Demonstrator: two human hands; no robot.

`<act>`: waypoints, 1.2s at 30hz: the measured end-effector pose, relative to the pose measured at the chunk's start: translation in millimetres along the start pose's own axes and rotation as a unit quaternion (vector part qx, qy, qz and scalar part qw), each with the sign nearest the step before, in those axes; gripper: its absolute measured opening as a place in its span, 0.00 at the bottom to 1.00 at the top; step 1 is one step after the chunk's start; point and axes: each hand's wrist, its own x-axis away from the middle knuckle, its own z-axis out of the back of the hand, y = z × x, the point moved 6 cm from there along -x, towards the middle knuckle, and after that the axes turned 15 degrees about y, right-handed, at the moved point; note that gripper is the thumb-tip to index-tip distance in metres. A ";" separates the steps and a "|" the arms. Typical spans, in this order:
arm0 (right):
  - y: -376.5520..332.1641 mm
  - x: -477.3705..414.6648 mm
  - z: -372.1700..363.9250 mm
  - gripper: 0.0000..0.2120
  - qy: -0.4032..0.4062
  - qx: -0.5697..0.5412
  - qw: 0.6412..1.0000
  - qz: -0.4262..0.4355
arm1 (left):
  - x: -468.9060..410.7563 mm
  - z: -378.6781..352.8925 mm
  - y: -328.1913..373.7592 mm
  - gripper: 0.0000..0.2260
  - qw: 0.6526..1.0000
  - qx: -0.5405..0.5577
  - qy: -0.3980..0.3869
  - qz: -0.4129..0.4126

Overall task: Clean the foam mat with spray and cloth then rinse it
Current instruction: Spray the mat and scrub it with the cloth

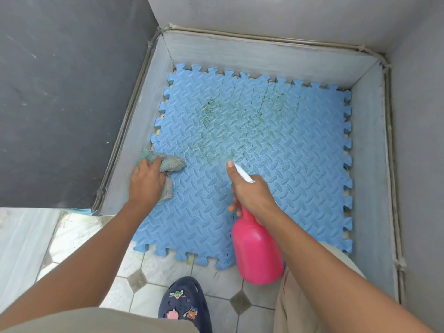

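Grey walls (240,51) enclose a low-sided corner bay, with a pale tiled floor (216,280) in front of it. A blue interlocking foam mat (300,188) lies flat in the bay, its near edge reaching out onto the tiles. Green residue (230,116) is spread across the middle and far half of the mat, heaviest around the central seam; the near half appears largely free of it. The left hand (146,181) grips a bunched teal cloth (168,162) and presses it on the mat at its left edge, well apart from the soiled zone. The right hand (252,195) is wrapped round the neck of a pink spray bottle (257,255), held above the near half of the mat, with the white nozzle (243,174) aimed at the residue and the lower fingers curled at the trigger. Whether liquid has reached the surface cannot be determined; no wet sheen or foam is distinguishable. A navy clog (185,306) stands on the tiles at the near edge. Assessment: the task is at an early stage, in the spray step. Wiping of the stained area is not complete, since the residue is intact, and the rinse is outstanding. No tap, hose or bucket is in view.
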 end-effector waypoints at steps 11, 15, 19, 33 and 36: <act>-53.0 -26.7 -20.7 0.37 0.014 0.001 1.000 0.028 | -3.9 1.2 -4.9 0.20 0.999 0.017 -0.026 0.015; -47.5 -30.1 -26.6 0.37 -0.016 0.001 1.000 0.017 | -3.1 3.0 -4.2 0.20 1.000 0.015 -0.021 0.015; -34.5 -30.1 -21.0 0.35 0.014 -0.014 1.000 0.014 | -2.7 3.0 -2.9 0.19 1.000 0.011 -0.012 0.012; 39.7 -6.4 61.0 0.36 0.149 -0.157 0.974 -0.062 | 21.7 -24.7 221.6 0.12 0.933 0.152 -0.104 -0.309; 51.7 0.0 62.3 0.35 0.152 -0.169 0.970 -0.080 | 32.5 -35.0 239.8 0.11 0.894 0.131 -0.078 -0.420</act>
